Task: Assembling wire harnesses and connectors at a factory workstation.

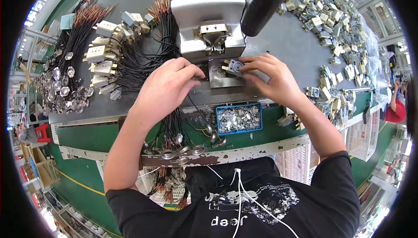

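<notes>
Grasping a small connector block (235,66) at its right-hand edge, the fingers of my right hand (275,77) position it over the upper right part of a flat metal plate (221,83). The block has a grey housing, a round recessed ring on its visible face and brass-coloured prongs projecting to the left. Contact between block and plate cannot be determined. The fingers of my left hand (167,85) are curled beside fine wire coil springs (198,92); I cannot tell whether they pinch anything. Directly behind the plate stands a press (209,9) with a smooth, reflective metal housing. Nearer my body, a blue rectangular tray (240,132) contains small, shiny metal pieces (239,119). To the left, flexible black cables (169,46) run among cream-and-grey connectors (104,55) and round metal discs (64,90). To the right, loose angular blocks (333,24) lie heaped on the dark grey surface (296,46).
</notes>
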{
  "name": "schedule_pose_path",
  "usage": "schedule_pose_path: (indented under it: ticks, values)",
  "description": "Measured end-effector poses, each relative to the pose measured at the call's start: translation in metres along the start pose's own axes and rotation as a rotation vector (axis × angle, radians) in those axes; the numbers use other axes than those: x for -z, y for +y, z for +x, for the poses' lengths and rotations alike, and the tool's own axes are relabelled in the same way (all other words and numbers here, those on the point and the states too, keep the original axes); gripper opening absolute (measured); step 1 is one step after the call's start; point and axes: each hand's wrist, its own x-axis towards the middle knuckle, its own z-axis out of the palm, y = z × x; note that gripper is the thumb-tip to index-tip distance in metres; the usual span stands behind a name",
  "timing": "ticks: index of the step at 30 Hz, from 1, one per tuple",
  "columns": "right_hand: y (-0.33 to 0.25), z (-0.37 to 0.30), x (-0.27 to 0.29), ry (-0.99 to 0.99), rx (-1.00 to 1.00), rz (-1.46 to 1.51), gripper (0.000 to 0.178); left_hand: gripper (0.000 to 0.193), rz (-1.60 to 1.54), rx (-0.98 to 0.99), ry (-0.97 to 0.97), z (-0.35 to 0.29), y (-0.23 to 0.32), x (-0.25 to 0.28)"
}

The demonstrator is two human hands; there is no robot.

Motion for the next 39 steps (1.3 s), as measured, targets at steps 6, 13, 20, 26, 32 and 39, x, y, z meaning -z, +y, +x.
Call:
schedule_pose_path:
  ticks: [6,13,20,26,32,39]
  values:
    - [-0.006,0.008,-0.024,0.057,0.069,-0.214,0.029,0.017,-0.08,0.056,0.086,0.005,0.001,0.01]
    - [-0.01,0.011,-0.027,0.095,0.225,-0.408,0.034,0.017,-0.166,0.109,0.204,-0.005,0.002,0.024]
    - [-0.069,-0.013,-0.06,-0.154,0.079,-0.167,0.019,0.02,-0.178,0.174,0.191,-0.017,0.007,0.038]
    - [-0.078,-0.005,-0.054,-0.329,-0.124,0.057,0.02,0.014,-0.234,0.329,-0.013,-0.019,0.015,0.042]
    - [-0.075,0.025,0.023,-0.835,-0.658,0.647,0.04,0.016,-0.101,0.001,0.196,-0.009,0.019,0.031]
    - [-0.054,-0.031,-0.004,-0.404,-0.344,0.182,0.033,0.013,-0.018,-0.217,0.182,0.038,0.019,-0.026]
